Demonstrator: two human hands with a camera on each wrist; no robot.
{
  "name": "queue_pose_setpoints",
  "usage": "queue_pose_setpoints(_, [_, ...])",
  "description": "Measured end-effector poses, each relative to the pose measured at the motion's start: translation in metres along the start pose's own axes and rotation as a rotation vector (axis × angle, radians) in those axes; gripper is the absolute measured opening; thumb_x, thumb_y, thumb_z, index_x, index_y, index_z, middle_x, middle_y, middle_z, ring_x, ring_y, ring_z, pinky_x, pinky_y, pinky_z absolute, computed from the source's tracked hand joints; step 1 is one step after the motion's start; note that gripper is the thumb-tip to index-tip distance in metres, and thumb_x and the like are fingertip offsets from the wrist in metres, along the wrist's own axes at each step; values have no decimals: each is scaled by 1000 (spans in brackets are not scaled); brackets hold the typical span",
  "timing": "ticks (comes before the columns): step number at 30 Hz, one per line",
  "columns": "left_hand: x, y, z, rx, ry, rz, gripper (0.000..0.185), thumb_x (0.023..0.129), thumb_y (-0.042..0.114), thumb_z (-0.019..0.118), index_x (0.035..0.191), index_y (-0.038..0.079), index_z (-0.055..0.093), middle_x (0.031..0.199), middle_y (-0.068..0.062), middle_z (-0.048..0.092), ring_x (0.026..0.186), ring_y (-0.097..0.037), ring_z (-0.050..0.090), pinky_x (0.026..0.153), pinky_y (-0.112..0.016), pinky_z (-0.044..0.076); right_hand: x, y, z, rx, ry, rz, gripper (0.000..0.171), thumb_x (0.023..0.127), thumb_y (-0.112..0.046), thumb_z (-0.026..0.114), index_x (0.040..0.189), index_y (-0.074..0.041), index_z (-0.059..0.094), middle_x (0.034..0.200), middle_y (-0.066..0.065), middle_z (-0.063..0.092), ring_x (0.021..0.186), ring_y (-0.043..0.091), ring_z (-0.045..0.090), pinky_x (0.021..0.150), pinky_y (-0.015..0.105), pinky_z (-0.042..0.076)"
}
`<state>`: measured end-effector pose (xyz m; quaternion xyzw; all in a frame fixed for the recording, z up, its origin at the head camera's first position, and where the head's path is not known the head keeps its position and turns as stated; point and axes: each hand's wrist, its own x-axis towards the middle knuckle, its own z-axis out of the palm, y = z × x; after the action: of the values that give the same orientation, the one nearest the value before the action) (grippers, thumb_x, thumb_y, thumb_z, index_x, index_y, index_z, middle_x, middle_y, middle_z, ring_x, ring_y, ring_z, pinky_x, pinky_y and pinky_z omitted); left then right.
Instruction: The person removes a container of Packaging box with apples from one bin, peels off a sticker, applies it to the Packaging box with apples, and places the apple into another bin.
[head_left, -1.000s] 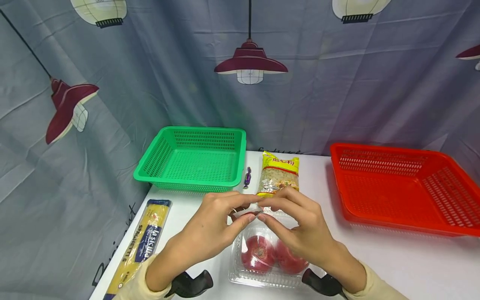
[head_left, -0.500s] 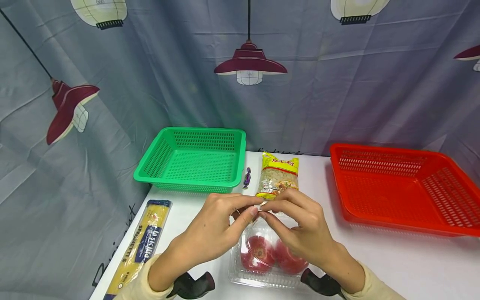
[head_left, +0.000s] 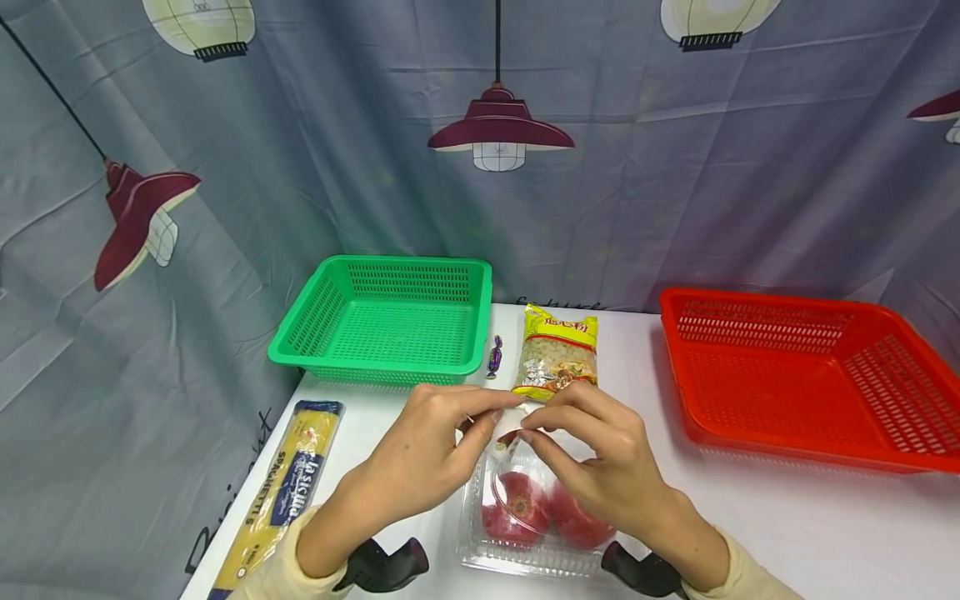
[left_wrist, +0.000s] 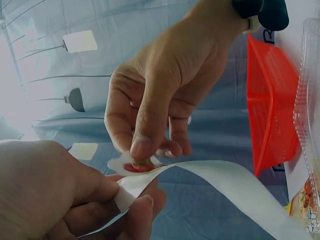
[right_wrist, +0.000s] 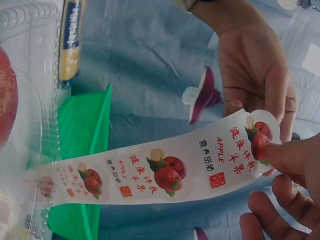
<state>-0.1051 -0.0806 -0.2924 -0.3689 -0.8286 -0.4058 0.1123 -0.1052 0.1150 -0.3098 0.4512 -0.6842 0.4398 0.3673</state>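
The head camera is looking forward and down from above the table (head_left: 787, 517). Both wrist cameras are sitting very close, facing upward at the label strip (right_wrist: 165, 172), which all three views are sharing.

White label strip (right_wrist: 165, 175), printed with red apples and red lettering, above clear clamshell box (head_left: 480, 546) of red apples (head_left: 517, 508). Left of box: yellow spaghetti pack (head_left: 281, 492) with dark blue band. Behind box: yellow-and-red pasta bag (head_left: 557, 350), purple-wrapped candy (head_left: 494, 356), green mesh basket (head_left: 386, 321). Right of box: red mesh basket (head_left: 802, 375). White worktop (head_left: 787, 525). Grey-blue backdrop cloth (head_left: 337, 167) patterned with maroon and cream hanging lamps. Cream sleeves (head_left: 750, 579) near box.
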Motion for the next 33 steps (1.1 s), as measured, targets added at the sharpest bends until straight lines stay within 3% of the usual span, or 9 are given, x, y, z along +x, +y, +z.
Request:
queue_pose_setpoints(7, [3,-7,-1,34,68,7,26,88,-3,54,106,7,69,92,4,66,56,-2,45,56,-16,44,2,-5,-2,14,7,14,7,82,-9,70,81,-3,68,76,4,59,65,15,53,59,18,44])
queue_pose_setpoints(13, [3,-14,-3,71,101,-32,26,91,1,50,106,10,69,63,9,49,49,-3,36,47,-17,36,1,-5,-4,34,20,2,7,82,-10,70,82,-3,68,76,5,60,65,15,54,62,21,47])
queue_pose_setpoints(20, [4,-26,-7,91,144,-61,23,91,2,53,104,12,69,69,9,56,52,-3,42,48,-20,39,-3,-3,-8,68,44,16,8,77,-3,73,83,-3,69,77,6,62,66,15,57,64,22,49])
queue_pose_setpoints(24, [4,-35,-9,110,164,-85,22,92,3,53,104,13,69,58,8,43,47,-5,34,43,-20,32,-7,1,-10,74,45,26,10,76,-2,74,84,-3,69,78,6,62,67,15,57,66,22,49])
queue_pose_setpoints(33, [-3,-62,-14,147,176,-264,24,93,4,51,106,15,68,48,7,32,39,-4,25,38,-22,24,-7,0,-12,55,27,44,6,79,-4,72,84,-3,68,78,5,62,68,16,57,67,21,48])
